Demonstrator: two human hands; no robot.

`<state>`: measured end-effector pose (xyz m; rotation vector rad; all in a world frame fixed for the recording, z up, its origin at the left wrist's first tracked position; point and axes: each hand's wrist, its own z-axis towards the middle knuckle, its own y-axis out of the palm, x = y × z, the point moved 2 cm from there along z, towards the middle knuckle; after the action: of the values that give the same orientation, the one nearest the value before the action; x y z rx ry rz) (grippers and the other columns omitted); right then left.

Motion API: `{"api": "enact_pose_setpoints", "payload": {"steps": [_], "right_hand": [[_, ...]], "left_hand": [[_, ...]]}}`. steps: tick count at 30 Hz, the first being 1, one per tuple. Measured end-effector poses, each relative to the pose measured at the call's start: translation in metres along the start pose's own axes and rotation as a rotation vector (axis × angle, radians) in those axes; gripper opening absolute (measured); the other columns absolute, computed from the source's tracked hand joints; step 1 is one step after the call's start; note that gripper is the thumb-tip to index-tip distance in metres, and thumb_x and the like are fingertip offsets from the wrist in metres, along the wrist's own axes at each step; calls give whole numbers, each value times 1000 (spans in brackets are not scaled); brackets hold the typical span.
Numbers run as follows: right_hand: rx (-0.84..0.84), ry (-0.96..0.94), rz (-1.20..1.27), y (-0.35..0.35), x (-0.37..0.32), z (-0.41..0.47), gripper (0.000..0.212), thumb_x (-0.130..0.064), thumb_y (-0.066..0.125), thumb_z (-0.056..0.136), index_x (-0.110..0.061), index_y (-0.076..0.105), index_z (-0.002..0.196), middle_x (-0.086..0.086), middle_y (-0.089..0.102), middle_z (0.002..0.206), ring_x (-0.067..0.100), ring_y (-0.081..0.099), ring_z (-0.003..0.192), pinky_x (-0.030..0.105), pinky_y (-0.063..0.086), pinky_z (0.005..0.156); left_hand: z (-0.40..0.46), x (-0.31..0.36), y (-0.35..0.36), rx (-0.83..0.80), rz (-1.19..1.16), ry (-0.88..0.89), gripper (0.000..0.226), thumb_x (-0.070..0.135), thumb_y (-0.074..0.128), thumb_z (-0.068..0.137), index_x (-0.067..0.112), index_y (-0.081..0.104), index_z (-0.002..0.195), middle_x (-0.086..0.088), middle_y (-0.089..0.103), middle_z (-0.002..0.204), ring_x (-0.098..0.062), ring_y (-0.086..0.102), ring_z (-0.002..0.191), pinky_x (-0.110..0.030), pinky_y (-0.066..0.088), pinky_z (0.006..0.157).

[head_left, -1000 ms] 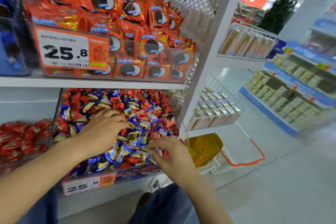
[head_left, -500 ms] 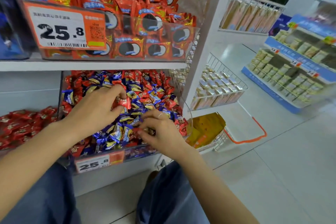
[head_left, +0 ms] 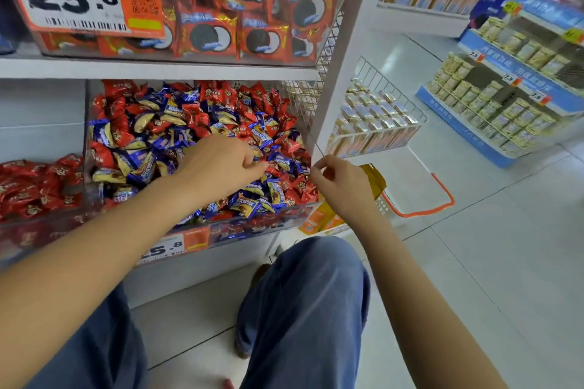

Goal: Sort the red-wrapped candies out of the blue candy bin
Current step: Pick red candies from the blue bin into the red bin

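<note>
A clear bin (head_left: 94, 199) on the lower shelf holds a heap of blue-wrapped candies (head_left: 278, 193) mixed with red-wrapped candies (head_left: 196, 117). My left hand (head_left: 218, 164) reaches into the middle of the heap, its fingertips closing on a red candy (head_left: 268, 167) among the blue ones. At the bin's right front corner my right hand (head_left: 341, 181) hovers with curled fingers, seen from the back. Whatever is in its palm is hidden.
A second bin of only red candies (head_left: 38, 186) stands to the left. The shelf above carries orange cookie packs (head_left: 205, 35). A white basket with an orange handle (head_left: 442, 202) and a yellow pack (head_left: 376, 177) sits on the floor to the right. My knees are below.
My right hand has drawn out of the heap to the bin's right corner. The left hand has slid rightward and down into the candies. The camera has dipped closer.
</note>
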<state>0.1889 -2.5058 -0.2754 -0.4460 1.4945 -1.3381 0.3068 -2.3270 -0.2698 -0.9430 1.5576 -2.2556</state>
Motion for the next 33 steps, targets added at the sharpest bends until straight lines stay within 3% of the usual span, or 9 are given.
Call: {"api": "enact_pose_setpoints", "payload": {"steps": [3,7,11,16,19,22,24,29,33], "right_hand": [[-30,-93,-187,5,5,0,21,-37,57,90,-29,67,106,-3,62,92,14,59,76,29,51,64],[-119,-156,-285,16,2,2,33,-46,55,89,-29,64,117,-3,60,106,16,60,89,26,48,65],[-62,-141,-282,24,0,5,31,-46,58,87,-26,61,110,-2,61,98,17,60,82,28,48,63],[53,-56,-56,12,4,2,25,-36,57,85,-24,49,105,-5,60,67,16,57,59,32,50,54],[22,-41,-45,1,9,3,15,-36,51,88,-25,53,97,-2,61,69,16,55,61,30,48,55],[31,-46,-95,-9,13,4,28,-48,51,90,-22,49,78,-7,50,60,13,49,57,25,35,51],[21,-74,-136,-12,15,4,37,-53,47,91,-21,50,74,-6,51,59,14,49,57,25,36,50],[-204,-262,-230,-7,8,4,29,-25,40,98,-25,63,116,-1,65,112,16,61,92,33,53,79],[-348,-378,-451,4,2,5,34,-20,47,93,-30,60,123,-5,57,125,18,58,103,31,52,79]], "left_hand": [[14,10,9,-10,-20,7,50,43,37,100,13,49,62,0,44,55,-17,41,47,-29,35,51],[28,16,22,-174,173,21,26,36,41,102,20,54,118,-2,51,112,-19,54,76,-31,39,53],[31,16,25,-214,326,8,32,39,52,96,14,49,117,-5,56,106,-21,54,82,-34,43,57],[25,12,17,-80,168,22,40,34,44,100,20,41,137,0,61,107,-19,59,79,-32,48,57],[23,13,13,-102,18,-35,27,34,37,99,19,55,112,1,54,101,-16,51,75,-31,41,59],[22,23,14,-125,5,-43,31,44,39,99,14,44,92,3,47,77,-13,42,61,-32,32,53],[22,34,17,-140,38,-16,30,46,37,99,17,40,92,2,49,78,-16,48,66,-32,32,53],[24,45,36,-313,147,104,30,33,33,103,16,50,121,-2,51,121,-23,56,94,-37,42,68],[17,48,44,-444,336,202,36,39,35,102,20,47,131,-5,38,132,-26,57,92,-34,36,58]]}}
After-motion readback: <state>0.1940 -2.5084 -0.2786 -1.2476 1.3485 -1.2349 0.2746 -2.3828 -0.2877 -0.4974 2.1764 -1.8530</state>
